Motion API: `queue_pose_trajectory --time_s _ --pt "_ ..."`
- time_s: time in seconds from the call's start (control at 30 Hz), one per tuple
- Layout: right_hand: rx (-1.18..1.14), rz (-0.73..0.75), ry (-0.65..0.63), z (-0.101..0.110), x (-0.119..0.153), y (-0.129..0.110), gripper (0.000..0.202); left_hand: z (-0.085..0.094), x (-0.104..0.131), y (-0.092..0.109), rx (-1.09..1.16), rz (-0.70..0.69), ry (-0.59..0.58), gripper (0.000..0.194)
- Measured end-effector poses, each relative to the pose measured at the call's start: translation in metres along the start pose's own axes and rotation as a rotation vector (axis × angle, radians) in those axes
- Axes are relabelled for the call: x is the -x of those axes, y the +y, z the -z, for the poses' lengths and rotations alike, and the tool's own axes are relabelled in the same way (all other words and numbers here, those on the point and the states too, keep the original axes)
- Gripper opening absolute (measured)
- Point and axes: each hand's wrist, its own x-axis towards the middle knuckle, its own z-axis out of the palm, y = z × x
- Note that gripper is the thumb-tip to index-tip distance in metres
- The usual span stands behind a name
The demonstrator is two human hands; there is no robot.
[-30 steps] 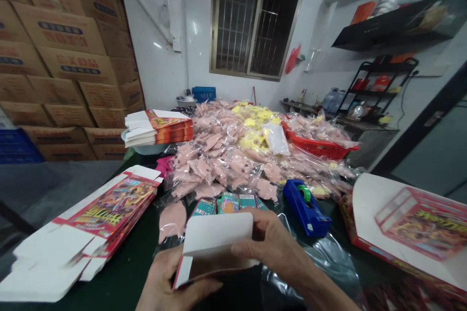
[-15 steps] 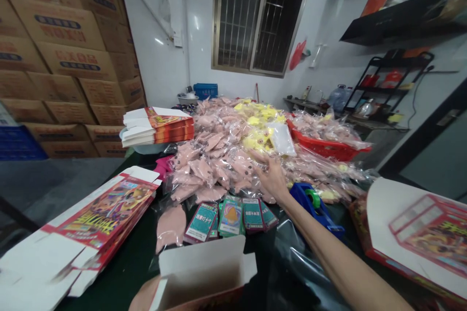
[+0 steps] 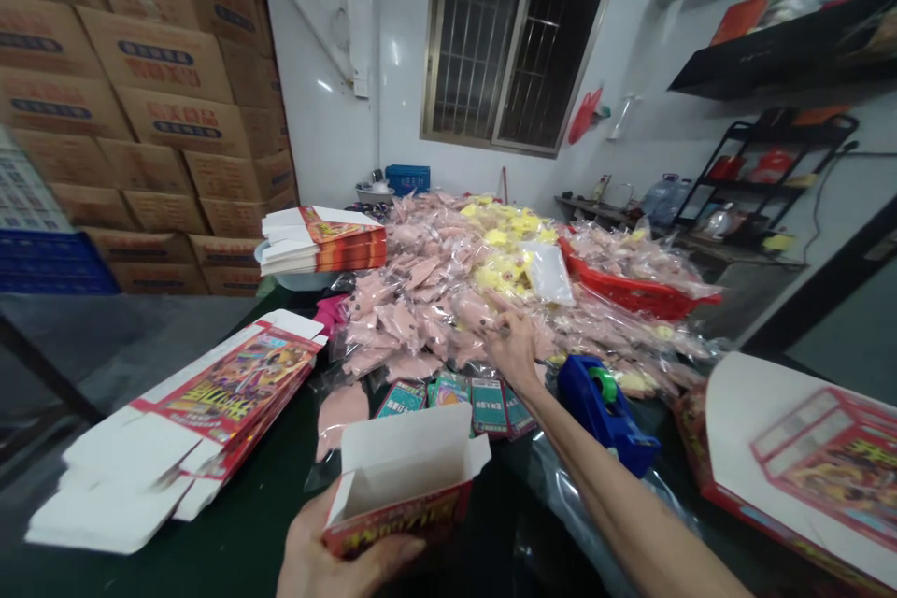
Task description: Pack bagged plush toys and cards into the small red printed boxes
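My left hand [image 3: 343,547] grips a small open carton [image 3: 406,505], red with yellow lettering outside and white inside. Its top flaps stand up, and the part of the inside that shows is bare. My right hand [image 3: 515,350] is at the front of a heap of clear-bagged pink pieces [image 3: 399,322], its fingers curled onto one bagged pink piece [image 3: 473,306]. Just below the heap lie stacks of green-backed cards [image 3: 489,406]. A single bagged pink piece [image 3: 342,416] rests left of the cards. Beside my right forearm stands a blue tape dispenser [image 3: 606,416] with green tape.
Flattened red-and-white cartons [image 3: 238,383] lie at the left, with more stacked cartons [image 3: 326,238] behind. Bagged yellow pieces [image 3: 501,271] top the heap. A red basket [image 3: 631,290] of bagged pieces is at back right. A large printed box [image 3: 791,448] stands at right.
The carton has risen and moved slightly right, and my left hand has come into fuller view around it. My right hand's fingers have curled in on the heap. The view has shifted left.
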Motion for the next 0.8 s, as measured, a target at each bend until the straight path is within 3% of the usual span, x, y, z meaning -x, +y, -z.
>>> queue_pose_trajectory --time_s 0.1,0.2,0.27,0.33,0.47,0.6,0.73,0.8 --pt "-0.186 0.053 -0.032 0.033 -0.004 -0.026 0.013 -0.002 0.000 0.004 -0.004 -0.002 0.025 0.034" --pt "-0.501 0.094 -0.093 0.089 -0.001 -0.055 0.029 -0.004 0.000 0.010 0.014 0.000 -0.009 0.035" --pt "-0.691 0.133 -0.215 0.125 0.007 -0.074 0.037 -0.005 -0.001 0.012 0.025 0.013 -0.050 0.036" --pt "-0.668 0.181 -0.316 0.150 0.019 -0.091 0.033 -0.007 -0.001 0.013 0.028 0.020 -0.114 0.037" --pt "-0.323 0.419 -0.476 0.159 0.044 -0.114 0.013 -0.008 0.001 0.012 0.015 -0.025 -0.272 0.037" --pt "-0.049 0.657 -0.428 0.157 0.055 -0.126 0.006 -0.007 0.003 0.012 -0.036 -0.067 -0.286 0.038" --pt "-0.066 0.628 -0.255 0.163 0.062 -0.129 0.008 -0.004 0.004 0.016 -0.054 -0.089 -0.274 0.039" --pt "-0.110 0.592 -0.228 0.162 0.066 -0.126 0.009 -0.003 0.005 0.017 -0.048 -0.081 -0.286 0.039"
